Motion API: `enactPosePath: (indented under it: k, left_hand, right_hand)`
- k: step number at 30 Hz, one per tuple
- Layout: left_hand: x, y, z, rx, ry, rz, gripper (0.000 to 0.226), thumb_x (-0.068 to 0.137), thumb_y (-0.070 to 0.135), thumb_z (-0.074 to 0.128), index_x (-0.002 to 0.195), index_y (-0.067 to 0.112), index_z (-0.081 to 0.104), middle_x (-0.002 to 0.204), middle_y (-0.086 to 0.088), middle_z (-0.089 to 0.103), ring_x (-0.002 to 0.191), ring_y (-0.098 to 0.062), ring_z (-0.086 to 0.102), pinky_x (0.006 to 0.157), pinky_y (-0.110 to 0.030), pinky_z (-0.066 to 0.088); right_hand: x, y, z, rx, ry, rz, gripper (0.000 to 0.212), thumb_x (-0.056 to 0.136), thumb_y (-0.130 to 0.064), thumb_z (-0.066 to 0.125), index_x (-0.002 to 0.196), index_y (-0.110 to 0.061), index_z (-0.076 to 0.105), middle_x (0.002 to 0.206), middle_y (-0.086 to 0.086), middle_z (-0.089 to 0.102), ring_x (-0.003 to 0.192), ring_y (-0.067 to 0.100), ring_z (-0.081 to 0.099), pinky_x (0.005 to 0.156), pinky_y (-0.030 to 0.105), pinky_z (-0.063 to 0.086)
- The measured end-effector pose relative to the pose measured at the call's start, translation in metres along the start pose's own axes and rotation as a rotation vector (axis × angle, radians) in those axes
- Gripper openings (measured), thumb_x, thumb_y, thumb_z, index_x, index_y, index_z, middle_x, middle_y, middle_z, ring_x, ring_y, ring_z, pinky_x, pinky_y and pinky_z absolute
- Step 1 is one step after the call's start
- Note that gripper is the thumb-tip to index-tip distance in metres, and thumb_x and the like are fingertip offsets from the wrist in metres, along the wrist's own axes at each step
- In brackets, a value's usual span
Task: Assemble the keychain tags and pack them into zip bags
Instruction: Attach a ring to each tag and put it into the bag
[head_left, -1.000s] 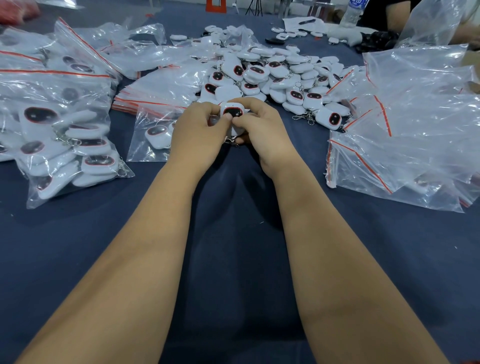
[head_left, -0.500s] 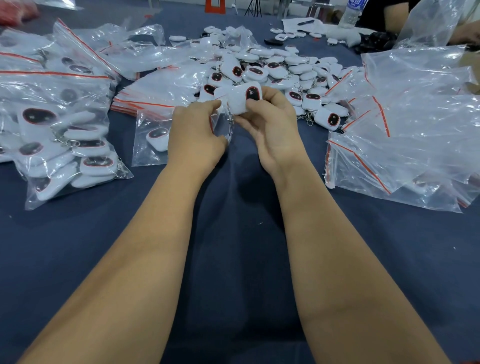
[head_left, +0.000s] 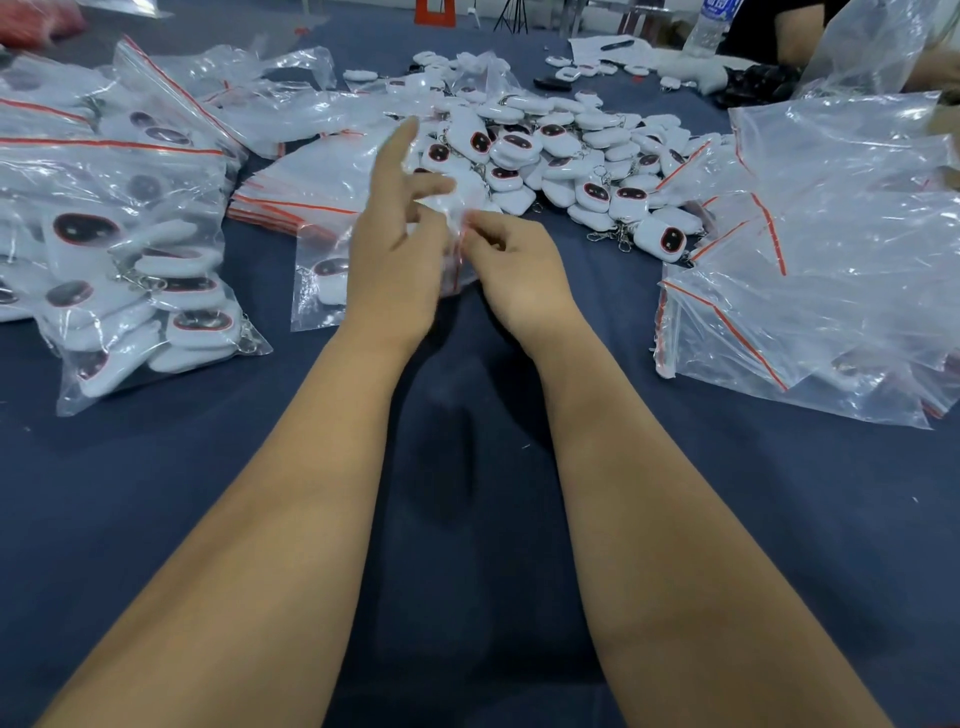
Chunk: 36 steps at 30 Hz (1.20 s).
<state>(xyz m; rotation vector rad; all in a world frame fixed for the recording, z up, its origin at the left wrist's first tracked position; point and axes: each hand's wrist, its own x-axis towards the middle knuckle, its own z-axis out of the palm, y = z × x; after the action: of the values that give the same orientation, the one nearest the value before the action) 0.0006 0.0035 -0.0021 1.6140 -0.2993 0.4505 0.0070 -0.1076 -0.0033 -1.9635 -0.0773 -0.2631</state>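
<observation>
A small clear zip bag (head_left: 317, 306) with a red seal line lies on the dark blue table (head_left: 467, 519), with one white keychain tag (head_left: 330, 273) showing inside. My left hand (head_left: 395, 249) is at the bag's mouth, index finger pointing up, thumb and lower fingers pinching the plastic. My right hand (head_left: 514, 265) pinches the same mouth from the right with curled fingers. The tag I held earlier is out of sight behind my hands. Just beyond them lies a pile of loose white tags (head_left: 545, 150) with dark red-rimmed faces.
Big bags stuffed with tags (head_left: 130, 270) fill the left side. A flat stack of empty zip bags (head_left: 306, 192) sits behind the small bag. Large crumpled clear bags (head_left: 831, 270) cover the right. Another person's arm (head_left: 800, 36) and a water bottle (head_left: 711, 26) are at the far edge.
Both hands held a white tag up over the pile. Now the tag is out of view, and both hands have dropped to the small bag's mouth, my left index finger raised.
</observation>
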Motion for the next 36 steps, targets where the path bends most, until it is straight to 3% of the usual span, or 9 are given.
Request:
enactPosePath:
  k: [4, 8, 12, 16, 20, 24, 27, 33, 36]
  left_hand:
    - [0.007, 0.012, -0.010, -0.310, 0.397, -0.111, 0.036, 0.085, 0.018, 0.042, 0.119, 0.023, 0.051, 0.105, -0.005, 0.065, 0.083, -0.011, 0.057, 0.065, -0.025, 0.046]
    - [0.007, 0.017, -0.018, -0.432, 0.588, -0.137, 0.018, 0.092, 0.018, 0.038, 0.106, 0.019, 0.051, 0.097, -0.007, 0.061, 0.081, -0.014, 0.058, 0.065, -0.026, 0.047]
    - [0.003, 0.021, -0.004, -0.368, 0.409, -0.102, 0.018, 0.086, 0.020, 0.041, 0.102, 0.019, 0.051, 0.099, -0.005, 0.059, 0.088, -0.014, 0.056, 0.079, -0.027, 0.050]
    - [-0.001, 0.019, 0.011, -0.288, 0.061, -0.064, 0.016, 0.085, 0.020, 0.042, 0.097, 0.022, 0.053, 0.103, 0.002, 0.056, 0.090, -0.004, 0.054, 0.087, -0.022, 0.048]
    - [0.001, 0.008, 0.016, -0.212, -0.185, -0.212, 0.019, 0.083, 0.036, 0.045, 0.095, 0.034, 0.059, 0.091, 0.007, 0.051, 0.086, -0.009, 0.050, 0.083, -0.019, 0.041]
    - [0.006, -0.003, 0.015, -0.076, -0.160, -0.334, 0.025, 0.075, 0.050, 0.045, 0.090, 0.038, 0.061, 0.097, 0.013, 0.061, 0.101, -0.011, 0.056, 0.106, -0.033, 0.042]
    - [0.009, -0.006, 0.014, -0.019, -0.078, -0.400, 0.020, 0.075, 0.042, 0.048, 0.085, 0.036, 0.063, 0.084, 0.013, 0.061, 0.080, -0.007, 0.057, 0.084, -0.024, 0.048]
    - [0.014, -0.008, 0.010, -0.100, 0.043, -0.412, 0.024, 0.091, 0.009, 0.049, 0.086, 0.023, 0.068, 0.068, 0.006, 0.060, 0.058, -0.002, 0.055, 0.062, -0.014, 0.047]
    - [0.014, -0.010, 0.009, -0.023, 0.081, -0.407, 0.029, 0.088, 0.008, 0.048, 0.082, 0.028, 0.068, 0.059, 0.014, 0.060, 0.055, 0.000, 0.055, 0.062, -0.021, 0.047]
  right_hand:
    - [0.002, 0.003, -0.002, -0.057, 0.135, 0.049, 0.012, 0.088, -0.009, 0.062, 0.093, -0.020, 0.062, 0.083, -0.011, 0.062, 0.078, 0.006, 0.058, 0.062, 0.004, 0.041]
    - [0.000, 0.002, -0.001, -0.271, -0.064, -0.042, 0.024, 0.088, -0.012, 0.060, 0.069, -0.025, 0.064, 0.054, -0.013, 0.052, 0.063, 0.006, 0.046, 0.064, 0.015, 0.039]
    - [-0.003, -0.002, 0.004, -0.346, -0.124, -0.061, 0.021, 0.084, -0.012, 0.052, 0.077, -0.019, 0.071, 0.063, -0.009, 0.055, 0.078, 0.013, 0.046, 0.086, 0.031, 0.035]
    - [-0.004, -0.008, -0.007, -0.136, 0.135, -0.009, 0.036, 0.079, -0.001, 0.046, 0.081, -0.028, 0.070, 0.094, -0.009, 0.070, 0.094, 0.014, 0.061, 0.089, 0.030, 0.048]
    - [0.008, 0.007, -0.041, -0.522, 0.364, 0.069, 0.039, 0.085, -0.014, 0.050, 0.120, -0.022, 0.067, 0.130, 0.003, 0.059, 0.122, 0.025, 0.050, 0.104, 0.034, 0.038]
    - [0.009, 0.023, -0.069, -0.651, 0.420, 0.252, 0.056, 0.091, -0.020, 0.049, 0.146, -0.019, 0.042, 0.155, 0.014, 0.030, 0.143, 0.031, 0.024, 0.116, 0.037, 0.019]
    - [0.009, 0.024, -0.070, -0.684, 0.319, 0.399, 0.068, 0.091, -0.026, 0.045, 0.154, -0.020, 0.021, 0.158, 0.019, 0.020, 0.148, 0.032, 0.013, 0.120, 0.046, 0.008]
    - [0.007, 0.019, -0.053, -0.809, 0.270, 0.253, 0.035, 0.088, -0.017, 0.053, 0.121, -0.008, 0.053, 0.131, 0.017, 0.047, 0.126, 0.034, 0.038, 0.089, 0.033, 0.025]
    - [0.007, 0.015, -0.040, -0.700, 0.190, 0.152, 0.011, 0.087, -0.014, 0.054, 0.077, -0.010, 0.054, 0.099, 0.018, 0.049, 0.096, 0.033, 0.043, 0.067, 0.027, 0.018]
